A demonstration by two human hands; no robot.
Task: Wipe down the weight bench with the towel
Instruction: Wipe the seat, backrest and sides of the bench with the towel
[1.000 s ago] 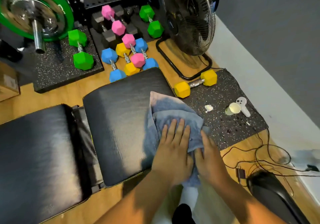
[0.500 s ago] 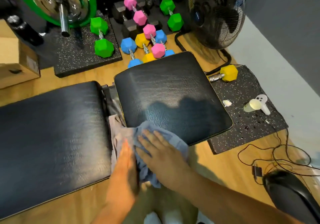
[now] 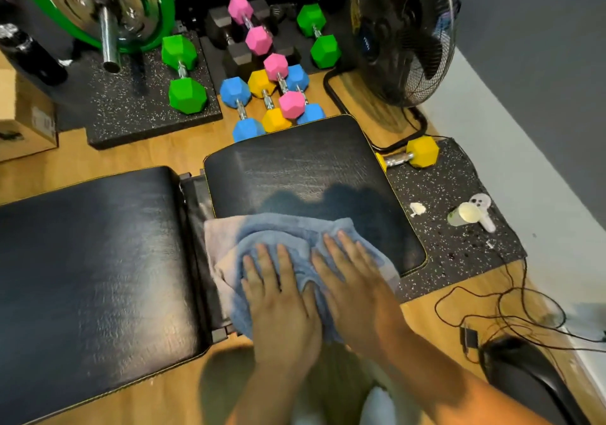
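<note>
The left hand (image 3: 282,296) and right hand (image 3: 355,288) press the blue towel (image 3: 278,227) with flat, straight fingers onto the weight bench seat pad's (image 3: 295,168) near-left corner. The label on the cardboard box (image 3: 19,109) is too blurred to read.

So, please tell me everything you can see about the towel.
The towel is light blue terry cloth with a paler, pinkish patch on its left side. It lies bunched on the near left corner of the seat pad, spilling over the near edge. The left hand and right hand press on it, fingers straight.
</note>
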